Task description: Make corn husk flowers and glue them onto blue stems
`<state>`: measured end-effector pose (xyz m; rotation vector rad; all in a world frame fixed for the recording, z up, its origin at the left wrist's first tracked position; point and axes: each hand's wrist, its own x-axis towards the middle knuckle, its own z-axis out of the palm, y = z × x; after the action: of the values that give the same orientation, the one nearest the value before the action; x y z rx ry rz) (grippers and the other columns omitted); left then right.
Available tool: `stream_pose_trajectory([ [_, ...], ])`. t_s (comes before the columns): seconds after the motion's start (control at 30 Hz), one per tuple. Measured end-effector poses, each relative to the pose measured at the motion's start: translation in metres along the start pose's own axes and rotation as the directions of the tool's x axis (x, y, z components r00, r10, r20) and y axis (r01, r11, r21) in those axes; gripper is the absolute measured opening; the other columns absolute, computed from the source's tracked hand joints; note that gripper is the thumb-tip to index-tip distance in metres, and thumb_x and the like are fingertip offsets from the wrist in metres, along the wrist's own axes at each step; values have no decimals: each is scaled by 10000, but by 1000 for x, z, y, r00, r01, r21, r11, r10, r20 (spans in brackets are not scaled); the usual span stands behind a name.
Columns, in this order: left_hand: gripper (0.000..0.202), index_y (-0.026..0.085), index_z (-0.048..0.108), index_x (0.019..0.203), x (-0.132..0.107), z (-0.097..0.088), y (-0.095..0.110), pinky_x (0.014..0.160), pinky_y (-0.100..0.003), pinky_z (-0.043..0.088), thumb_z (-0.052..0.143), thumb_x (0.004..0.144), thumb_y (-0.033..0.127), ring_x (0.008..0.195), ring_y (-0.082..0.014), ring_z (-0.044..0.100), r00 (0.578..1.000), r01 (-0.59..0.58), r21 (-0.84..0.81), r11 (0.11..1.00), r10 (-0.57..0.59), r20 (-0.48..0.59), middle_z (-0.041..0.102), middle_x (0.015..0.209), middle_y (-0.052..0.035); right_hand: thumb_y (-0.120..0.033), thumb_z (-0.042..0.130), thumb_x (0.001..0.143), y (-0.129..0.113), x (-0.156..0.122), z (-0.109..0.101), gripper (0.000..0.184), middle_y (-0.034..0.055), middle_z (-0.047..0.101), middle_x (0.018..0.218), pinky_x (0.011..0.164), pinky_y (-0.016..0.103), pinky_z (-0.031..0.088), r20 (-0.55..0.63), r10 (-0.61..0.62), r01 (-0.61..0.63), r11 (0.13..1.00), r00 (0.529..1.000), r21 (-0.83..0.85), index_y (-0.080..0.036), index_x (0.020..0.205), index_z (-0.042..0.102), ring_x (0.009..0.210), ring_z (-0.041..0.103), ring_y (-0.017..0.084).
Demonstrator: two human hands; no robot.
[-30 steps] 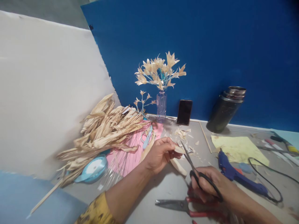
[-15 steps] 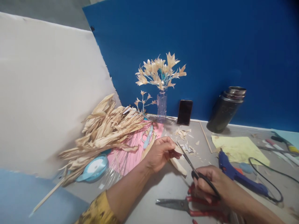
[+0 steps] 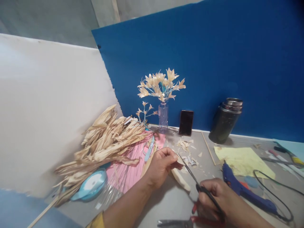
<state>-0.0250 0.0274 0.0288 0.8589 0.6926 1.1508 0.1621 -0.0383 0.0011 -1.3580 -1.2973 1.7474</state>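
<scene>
Between the thumb and fingers of my left hand (image 3: 161, 167) is a small pale piece of corn husk (image 3: 180, 161), mostly hidden by the fingers. My right hand (image 3: 215, 198) grips the black handles of a pair of scissors (image 3: 190, 172), whose blades point up and left to the husk piece at my left fingertips. Whether the blades are cutting into it I cannot tell. A longer husk strip (image 3: 180, 180) lies on the table under my left hand. Red-handled shears (image 3: 175, 223) rest below my right hand, partly cut off by the frame.
Dried corn husks (image 3: 111, 142) are heaped at left beside a blue ribbon roll (image 3: 91, 185). Behind stand husk flowers in a clear vase (image 3: 163, 117), a phone (image 3: 186, 123) and a dark flask (image 3: 225, 122). A blue glue gun (image 3: 247, 193) with its cord lies at right near yellow paper (image 3: 244, 160).
The camera view has tilted up, so the background things sit lower in the picture. Both hands keep nearly the same pose, with the scissor tips still at the husk piece.
</scene>
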Motion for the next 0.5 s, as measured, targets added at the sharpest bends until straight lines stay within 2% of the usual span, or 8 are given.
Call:
stream_pose_trajectory([
  [0.13,295,134,607,627,-1,1,-1,644,-293,542,871,608,264,594,-125,610,1000,-25,4,1000,25,-17,608,660,8,-390,777,641,-6,-3,3,468,-103,328,391,617,334,564,-12,57,-55,992,998,110,-227,461,377,416,330,77],
  [0.33,297,139,595,611,-2,3,-1,652,-298,549,865,615,262,623,-128,599,998,-44,-5,999,44,-35,609,678,4,-417,770,653,-2,0,-3,472,-86,386,391,568,297,546,-15,61,-61,996,998,58,-227,456,386,406,348,80],
  [0.5,313,142,588,622,-4,5,-6,663,-295,537,875,614,266,629,-140,630,998,-40,-14,999,39,-48,638,691,-4,-492,782,640,9,8,-9,495,-59,398,368,475,260,474,-57,48,-49,998,997,-27,-229,446,410,397,417,111],
])
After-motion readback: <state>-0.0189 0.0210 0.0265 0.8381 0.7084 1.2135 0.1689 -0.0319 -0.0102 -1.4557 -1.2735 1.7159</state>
